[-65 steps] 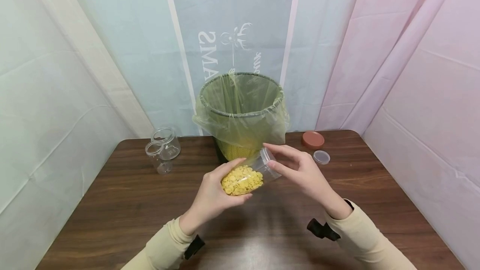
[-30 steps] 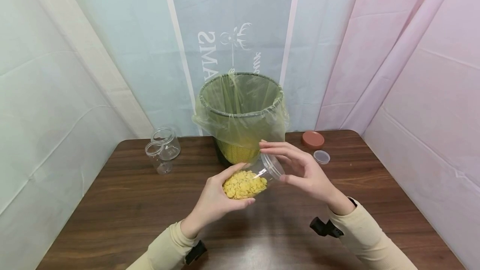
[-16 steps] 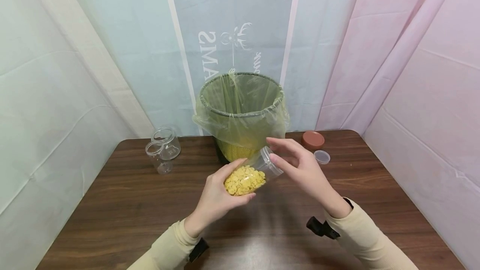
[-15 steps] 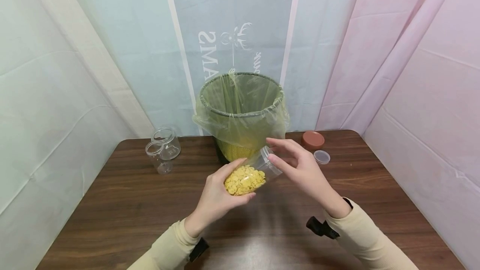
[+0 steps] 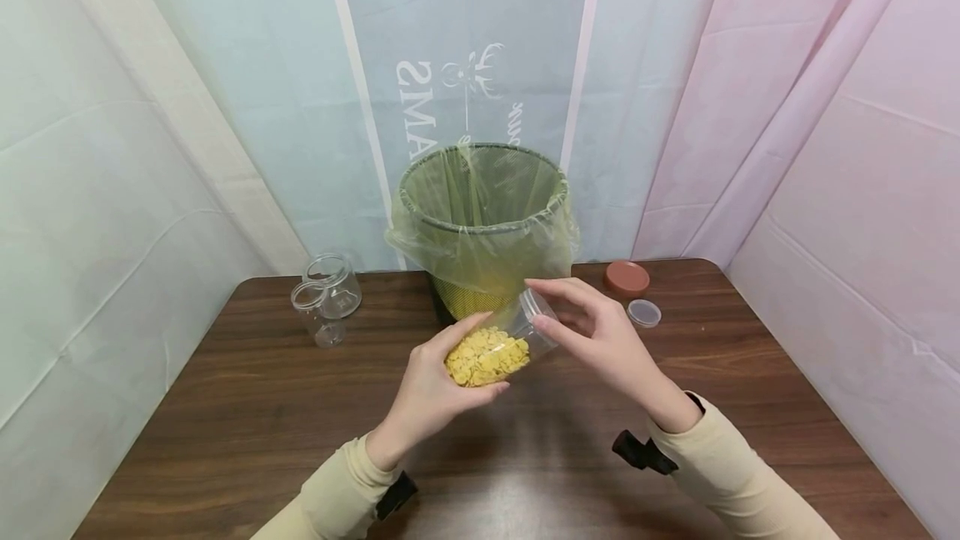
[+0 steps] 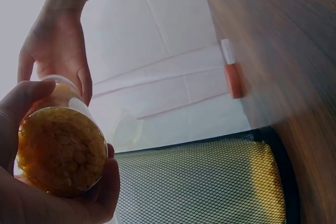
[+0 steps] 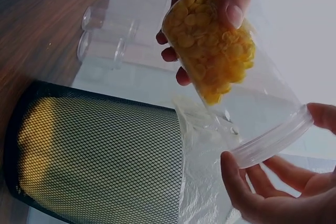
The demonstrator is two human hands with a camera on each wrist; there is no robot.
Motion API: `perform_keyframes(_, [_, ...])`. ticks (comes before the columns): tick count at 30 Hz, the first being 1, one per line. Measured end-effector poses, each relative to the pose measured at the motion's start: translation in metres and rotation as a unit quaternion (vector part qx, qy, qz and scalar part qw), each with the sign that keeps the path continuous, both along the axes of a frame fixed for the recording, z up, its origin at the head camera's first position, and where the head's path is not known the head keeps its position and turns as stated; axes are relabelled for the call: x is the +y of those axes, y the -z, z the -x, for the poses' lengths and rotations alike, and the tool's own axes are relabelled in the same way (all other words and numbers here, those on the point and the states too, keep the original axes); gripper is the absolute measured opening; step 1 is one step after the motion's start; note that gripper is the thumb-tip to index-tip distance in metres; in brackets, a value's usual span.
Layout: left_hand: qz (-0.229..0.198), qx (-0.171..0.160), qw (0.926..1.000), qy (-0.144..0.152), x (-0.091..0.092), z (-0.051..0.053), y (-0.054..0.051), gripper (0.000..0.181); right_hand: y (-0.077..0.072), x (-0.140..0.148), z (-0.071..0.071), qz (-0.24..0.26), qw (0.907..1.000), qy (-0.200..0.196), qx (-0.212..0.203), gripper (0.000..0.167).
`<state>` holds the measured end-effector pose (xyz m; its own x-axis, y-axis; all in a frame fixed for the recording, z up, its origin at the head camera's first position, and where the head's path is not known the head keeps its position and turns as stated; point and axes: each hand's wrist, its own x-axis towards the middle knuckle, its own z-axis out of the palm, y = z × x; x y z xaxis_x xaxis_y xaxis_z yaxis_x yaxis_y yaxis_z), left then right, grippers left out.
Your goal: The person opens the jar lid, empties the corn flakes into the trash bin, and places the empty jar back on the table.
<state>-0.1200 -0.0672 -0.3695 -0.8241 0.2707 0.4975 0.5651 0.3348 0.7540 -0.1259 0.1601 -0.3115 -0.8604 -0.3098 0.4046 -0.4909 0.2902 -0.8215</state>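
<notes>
A clear plastic jar (image 5: pixel 517 321), partly filled with yellow flakes (image 5: pixel 487 357) like cornflakes, is held tilted above the table, its mouth end up and to the right. My left hand (image 5: pixel 429 386) grips the jar round its base end. My right hand (image 5: pixel 606 342) pinches the clear lid (image 7: pixel 275 137) at the jar's mouth, thumb on one side and fingers on the other. In the left wrist view, the flakes (image 6: pixel 63 150) show through the round base. The right wrist view shows the flakes lying toward the base, with bare clear wall below the lid.
Behind the hands stands a mesh bin (image 5: pixel 480 302) with a yellowish bag (image 5: pixel 487 261) over its rim. Two clear lidless jars (image 5: pixel 341 294) stand at the table's back left. A red-brown lid (image 5: pixel 627 277) and a small clear lid (image 5: pixel 643 313) lie at the back right.
About a second ago the right fingers were spread wider round the lid; they have since turned back, thumb nearer the top. The left hand keeps its hold, and the jar shifts only slightly.
</notes>
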Motion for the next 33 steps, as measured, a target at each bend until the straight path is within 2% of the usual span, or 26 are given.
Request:
perform_keyframes(4, [-0.007, -0.033, 0.9994, 0.012, 0.0, -0.001, -0.001, 0.075, 0.0, 0.002, 0.0, 0.019, 0.999, -0.039, 0.013, 0.043])
perform_keyframes(11, [-0.021, -0.061, 0.9974, 0.03, 0.0, -0.005, -0.004, 0.074, 0.0, 0.004, 0.0, 0.043, 0.9938, -0.091, 0.046, 0.047])
perform_keyframes(13, [-0.026, -0.069, 0.9966, 0.036, 0.001, -0.007, -0.008, 0.073, 0.0, 0.005, 0.0, 0.044, 0.9923, -0.102, 0.056, 0.049])
perform_keyframes(20, [-0.038, -0.092, 0.9933, 0.058, 0.002, -0.02, -0.032, 0.069, 0.002, 0.008, 0.002, 0.058, 0.9828, -0.147, 0.096, 0.05])
perform_keyframes(24, [-0.036, -0.1, 0.9924, 0.062, 0.002, -0.022, -0.035, 0.069, 0.001, 0.009, 0.002, 0.068, 0.9796, -0.163, 0.096, 0.05])
perform_keyframes(26, [-0.034, -0.096, 0.9931, 0.058, 0.003, -0.023, -0.035, 0.068, 0.001, 0.008, 0.001, 0.071, 0.983, -0.15, 0.078, 0.05])
perform_keyframes(29, [-0.032, -0.074, 0.9958, 0.044, 0.004, -0.022, -0.033, 0.069, 0.0, 0.007, -0.002, 0.058, 0.9937, -0.089, 0.035, 0.048])
perform_keyframes(31, [-0.029, -0.051, 0.9977, 0.032, 0.004, -0.017, -0.022, 0.071, 0.0, 0.007, -0.002, 0.039, 0.9986, -0.037, -0.001, 0.047])
perform_keyframes(33, [-0.021, -0.027, 0.9992, 0.02, 0.004, -0.011, -0.011, 0.073, 0.001, 0.006, -0.002, 0.011, 0.9996, 0.004, -0.026, 0.047])
